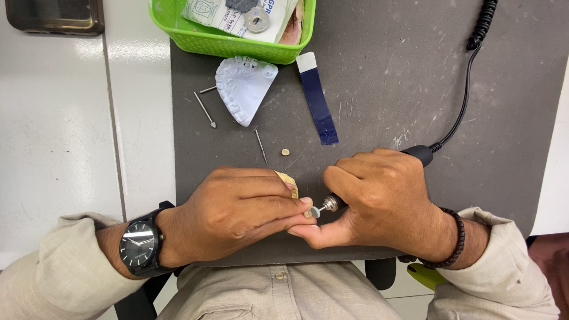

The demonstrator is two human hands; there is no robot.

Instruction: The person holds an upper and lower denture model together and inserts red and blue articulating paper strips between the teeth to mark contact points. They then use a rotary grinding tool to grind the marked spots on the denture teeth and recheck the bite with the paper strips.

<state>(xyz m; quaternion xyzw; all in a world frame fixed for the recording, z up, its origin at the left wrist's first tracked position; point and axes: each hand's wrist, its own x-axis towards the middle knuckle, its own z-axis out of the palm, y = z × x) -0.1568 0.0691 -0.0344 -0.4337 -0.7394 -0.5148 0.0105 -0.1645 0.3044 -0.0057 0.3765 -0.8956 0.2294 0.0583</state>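
Two hands met at lower centre of the frame, over the near edge of a grey mat on the white worktop. Right hand was wrapped tight round a rotary handpiece, grip fully closed on its body; only the black rear end and the metal nose showed past the fingers. Coiled black cable ran from the handpiece's rear up to the upper right of the frame. Left hand had fingertips pinched shut on a small pale piece, held right at the tool's tip; too small to tell what it was. Right thumb lay under the left fingertips, touching them. Tan tape showed on one left finger. Black wristwatch on left wrist, dark bead bracelet on right.

Above the hands on the mat: white dental cast, teeth side up, just below a green basket at upper centre. Blue strip with a white end lay just right of the cast. Thin metal burs lay left of the cast, another one below it, and a tiny round pale bit beside that. Basket held a printed packet with a metal washer on top. Dark phone sat in the upper left.
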